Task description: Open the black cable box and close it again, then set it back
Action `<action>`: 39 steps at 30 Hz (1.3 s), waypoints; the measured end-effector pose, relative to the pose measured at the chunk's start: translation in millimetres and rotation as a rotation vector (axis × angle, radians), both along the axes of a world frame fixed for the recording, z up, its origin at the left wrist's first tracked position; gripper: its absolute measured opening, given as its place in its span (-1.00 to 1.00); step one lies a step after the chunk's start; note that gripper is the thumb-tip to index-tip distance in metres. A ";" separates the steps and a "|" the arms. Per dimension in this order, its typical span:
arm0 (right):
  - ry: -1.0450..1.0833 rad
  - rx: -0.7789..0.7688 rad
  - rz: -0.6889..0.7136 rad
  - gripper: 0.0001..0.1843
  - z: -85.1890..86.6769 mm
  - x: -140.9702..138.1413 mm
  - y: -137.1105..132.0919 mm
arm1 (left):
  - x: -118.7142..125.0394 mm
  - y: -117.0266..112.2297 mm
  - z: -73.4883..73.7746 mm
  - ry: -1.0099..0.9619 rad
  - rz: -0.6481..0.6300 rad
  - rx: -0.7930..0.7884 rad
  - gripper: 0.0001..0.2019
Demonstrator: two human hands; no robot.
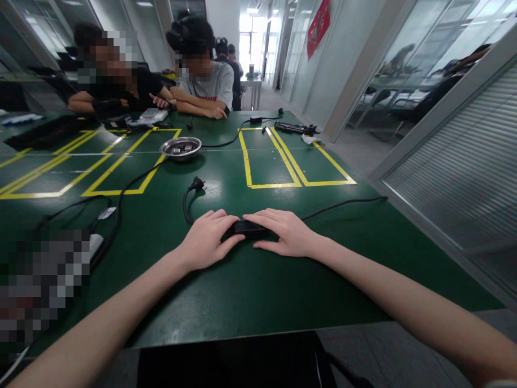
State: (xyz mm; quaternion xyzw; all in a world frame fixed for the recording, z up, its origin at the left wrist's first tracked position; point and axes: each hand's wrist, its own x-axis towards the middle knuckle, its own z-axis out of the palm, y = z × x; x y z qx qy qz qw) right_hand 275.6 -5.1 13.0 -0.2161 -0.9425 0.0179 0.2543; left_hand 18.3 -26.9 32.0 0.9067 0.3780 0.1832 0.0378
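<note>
A black power adapter (251, 228) lies on the green table near its front, between my two hands. My left hand (210, 237) is wrapped over its left end, thumb along the near side. Over the right end sits my right hand (285, 231), fingers on top and thumb on the near side. A short cord leads from the left end to a black plug (197, 184), its prongs pointing right. From the right end a thin black cable (347, 202) runs across to the table's right edge. The adapter's ends are hidden under my hands.
A metal bowl (180, 149) with small metal pieces stands beyond the plug. Yellow tape (274, 186) marks rectangles on the green table (226, 302). Another adapter (256, 120) and a folded black tripod (294, 128) lie at the far side. Two people sit opposite; a blurred-out object is at left.
</note>
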 end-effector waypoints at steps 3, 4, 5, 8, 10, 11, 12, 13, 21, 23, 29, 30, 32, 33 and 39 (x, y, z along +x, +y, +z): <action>-0.120 0.074 0.005 -0.42 2.4 0.4 -1.1 | 0.2 -0.9 -0.1 -0.014 -0.004 -0.039 -0.66; -0.147 0.090 -0.012 -0.44 2.6 0.7 -1.3 | 0.1 -1.0 -0.4 -0.026 0.000 -0.047 -0.63; -0.162 0.096 -0.034 -0.45 2.4 1.1 -1.1 | -0.2 -0.9 -0.8 -0.038 0.006 -0.050 -0.59; -0.138 0.068 -0.111 -0.45 -0.8 4.7 4.0 | -1.1 0.5 -3.0 -0.068 0.019 -0.015 -0.44; -0.064 0.023 -0.208 -0.44 -4.1 10.6 12.5 | -1.8 2.1 -5.3 -0.077 0.020 0.027 -0.36; -0.007 -0.003 -0.279 -0.43 -5.8 15.0 18.3 | -2.1 2.8 -6.9 -0.069 0.019 0.039 -0.32; 0.062 -0.031 -0.363 -0.43 -7.2 20.3 25.1 | -2.3 3.3 -8.7 -0.054 0.017 0.039 -0.28; 0.137 -0.060 -0.455 -0.43 -8.3 26.7 32.4 | -2.6 3.6 -10.7 -0.031 0.013 0.023 -0.24; 0.521 -0.133 -0.994 -0.36 3.4 93.0 73.7 | -4.0 2.5 -22.6 0.183 -0.079 -0.206 -0.43; 0.562 -0.114 -1.084 -0.34 6.6 106.2 76.2 | -3.9 2.9 -22.5 0.187 -0.073 -0.208 -0.42; 0.374 -0.281 -1.290 -0.38 -2.9 128.7 84.5 | -3.8 3.8 -23.7 0.159 -0.072 -0.182 -0.43; 0.324 -0.317 -1.314 -0.38 -5.7 130.2 86.0 | -3.9 3.8 -24.0 0.155 -0.075 -0.181 -0.43; 0.238 -0.360 -1.345 -0.37 -10.1 132.3 88.2 | -4.1 3.8 -24.3 0.146 -0.078 -0.178 -0.43; 0.204 -0.369 -1.347 -0.36 -11.5 133.0 88.9 | -4.2 3.8 -24.5 0.143 -0.078 -0.176 -0.44; 0.082 -0.364 -1.213 -0.36 -11.5 135.9 89.1 | -4.4 3.7 -24.3 0.150 -0.075 -0.175 -0.43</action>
